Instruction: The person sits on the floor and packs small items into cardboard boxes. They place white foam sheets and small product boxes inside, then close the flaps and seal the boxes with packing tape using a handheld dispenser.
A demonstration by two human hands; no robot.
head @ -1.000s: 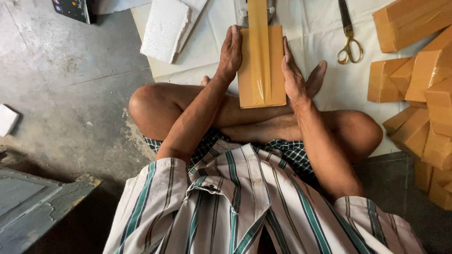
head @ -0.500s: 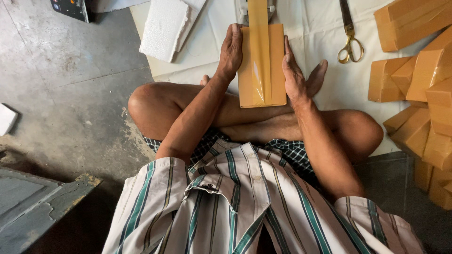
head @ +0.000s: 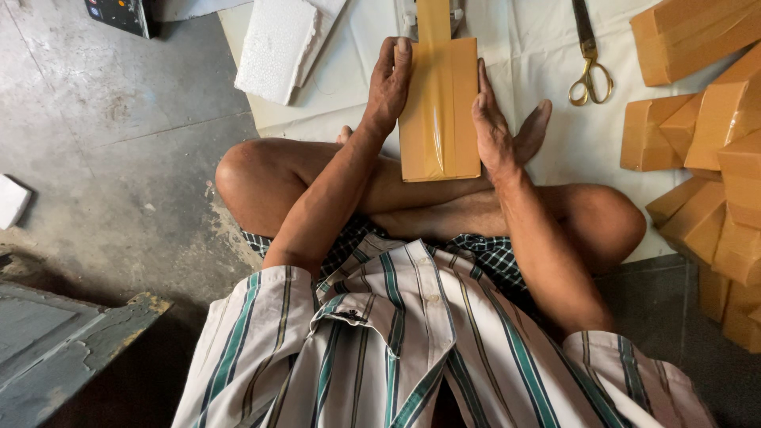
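Observation:
A flat brown parcel (head: 440,111), wrapped in glossy tan tape, lies lengthwise on my crossed legs over a white sheet (head: 539,119). My left hand (head: 388,87) presses along its left edge, fingers curled over the top corner. My right hand (head: 493,127) lies flat against its right edge, fingers straight. A strip of tan tape (head: 434,20) runs from the parcel's far end to a tape dispenser, mostly cut off by the frame's top edge.
Gold-handled scissors (head: 588,67) lie on the sheet to the right. Several wrapped brown parcels (head: 713,158) are piled at the right edge. A white foam slab (head: 281,47) rests at the sheet's left corner. Grey concrete floor (head: 119,158) spreads to the left.

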